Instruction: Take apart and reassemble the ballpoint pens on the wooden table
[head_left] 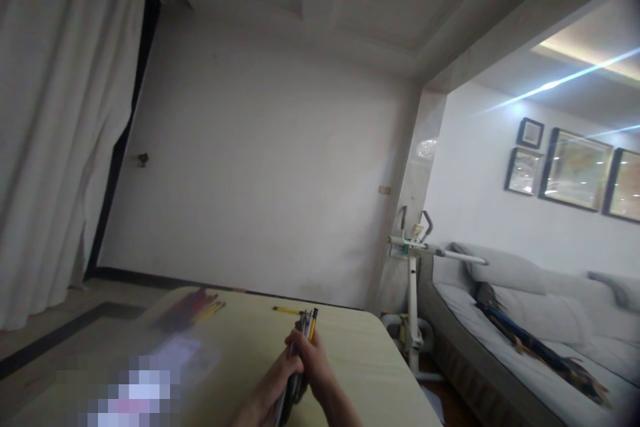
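Dim, plain wall [270, 147] stood behind the worktop [373, 350], with a white curtain [50, 113] at left. On the right, under brighter light, were a grey sofa [530, 300], a piece of exercise equipment [413, 293] and framed pictures [576, 170]. Worktop was pale yellow, far corners rounded. Toward its far left sat a blurred red-and-yellow clump of sticks [197, 307]; nearer, a pale sheet [183, 348], also blurred. A pixelated patch hid what lay beside it.

Grip: both hands were closed around a bundle of pens or pencils [307, 321] over the worktop, left hand [286, 368] lower, right hand [311, 349] nearer the protruding ends. No gap between fingers and bundle was visible. Dark lengths ran down between the forearms; could not tell whether these were more of the bundle or a case.

One yellow pencil [286, 310] lay loose just beyond the hands, near the far edge; contact with the bundle could not be confirmed.

Risks (judgement): the ends stood uneven, so one eased finger could have let a single stick slip out lengthwise. Pushing forward might have knocked the loose pencil off the far edge. Uneven squeeze could have splayed the bundle.
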`<control>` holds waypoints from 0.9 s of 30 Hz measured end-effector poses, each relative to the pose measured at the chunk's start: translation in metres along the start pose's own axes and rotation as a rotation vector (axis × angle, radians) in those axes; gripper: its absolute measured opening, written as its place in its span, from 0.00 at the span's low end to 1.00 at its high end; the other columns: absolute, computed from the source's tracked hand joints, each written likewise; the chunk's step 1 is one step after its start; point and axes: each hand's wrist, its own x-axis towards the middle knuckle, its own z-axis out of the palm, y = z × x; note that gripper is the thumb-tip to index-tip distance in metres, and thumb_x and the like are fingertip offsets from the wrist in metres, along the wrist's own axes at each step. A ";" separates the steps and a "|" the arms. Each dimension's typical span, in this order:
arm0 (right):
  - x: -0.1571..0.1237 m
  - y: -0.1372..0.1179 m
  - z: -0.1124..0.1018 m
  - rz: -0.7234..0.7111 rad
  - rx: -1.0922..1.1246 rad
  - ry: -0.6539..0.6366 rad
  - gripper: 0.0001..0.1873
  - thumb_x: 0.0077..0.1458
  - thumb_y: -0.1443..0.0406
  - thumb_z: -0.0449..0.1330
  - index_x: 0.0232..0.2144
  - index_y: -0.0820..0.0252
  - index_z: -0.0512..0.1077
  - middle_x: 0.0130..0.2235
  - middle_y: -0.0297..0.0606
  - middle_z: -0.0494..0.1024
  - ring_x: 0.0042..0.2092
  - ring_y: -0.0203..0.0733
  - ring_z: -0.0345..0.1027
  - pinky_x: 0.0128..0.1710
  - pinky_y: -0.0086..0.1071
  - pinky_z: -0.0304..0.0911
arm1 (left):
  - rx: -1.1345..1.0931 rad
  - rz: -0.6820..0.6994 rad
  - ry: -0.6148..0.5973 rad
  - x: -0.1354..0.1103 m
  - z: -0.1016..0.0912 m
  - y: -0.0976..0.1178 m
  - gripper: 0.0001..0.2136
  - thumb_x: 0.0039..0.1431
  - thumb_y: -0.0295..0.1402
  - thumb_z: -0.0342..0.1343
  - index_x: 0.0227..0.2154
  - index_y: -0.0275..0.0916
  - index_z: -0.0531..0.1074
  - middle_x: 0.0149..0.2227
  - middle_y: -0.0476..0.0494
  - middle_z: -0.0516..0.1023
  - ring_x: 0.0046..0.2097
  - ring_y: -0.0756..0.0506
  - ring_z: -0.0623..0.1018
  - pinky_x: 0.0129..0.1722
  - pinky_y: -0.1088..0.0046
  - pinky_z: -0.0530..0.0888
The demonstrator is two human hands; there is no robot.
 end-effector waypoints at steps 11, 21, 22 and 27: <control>0.002 -0.032 -0.005 -0.101 -0.026 -0.092 0.29 0.38 0.54 0.62 0.43 0.62 0.62 0.34 0.38 0.71 0.32 0.38 0.66 0.31 0.31 0.61 | 0.031 0.022 -0.118 0.016 -0.005 -0.023 0.14 0.39 0.26 0.48 0.34 0.37 0.60 0.16 0.54 0.65 0.15 0.52 0.65 0.16 0.77 0.62; 0.015 -0.054 0.002 -0.215 -0.741 -0.344 0.24 0.48 0.51 0.50 0.26 0.68 0.72 0.23 0.40 0.73 0.23 0.35 0.63 0.23 0.26 0.56 | -0.064 -0.070 -0.162 0.014 -0.012 -0.040 0.12 0.36 0.27 0.54 0.28 0.36 0.61 0.16 0.51 0.68 0.16 0.50 0.68 0.15 0.75 0.65; 0.017 -0.050 0.004 -0.217 -0.786 -0.352 0.24 0.48 0.51 0.50 0.26 0.68 0.72 0.23 0.40 0.73 0.24 0.36 0.63 0.23 0.27 0.56 | -0.114 -0.067 -0.183 0.015 -0.014 -0.041 0.11 0.36 0.28 0.55 0.26 0.35 0.62 0.16 0.50 0.68 0.17 0.49 0.69 0.16 0.74 0.66; 0.030 -0.042 0.028 -0.251 -1.139 -0.480 0.22 0.50 0.52 0.48 0.27 0.64 0.72 0.26 0.42 0.74 0.28 0.40 0.67 0.28 0.30 0.58 | -0.423 -0.046 -0.195 0.023 -0.022 -0.045 0.05 0.38 0.29 0.52 0.22 0.34 0.63 0.15 0.49 0.67 0.17 0.50 0.68 0.19 0.73 0.66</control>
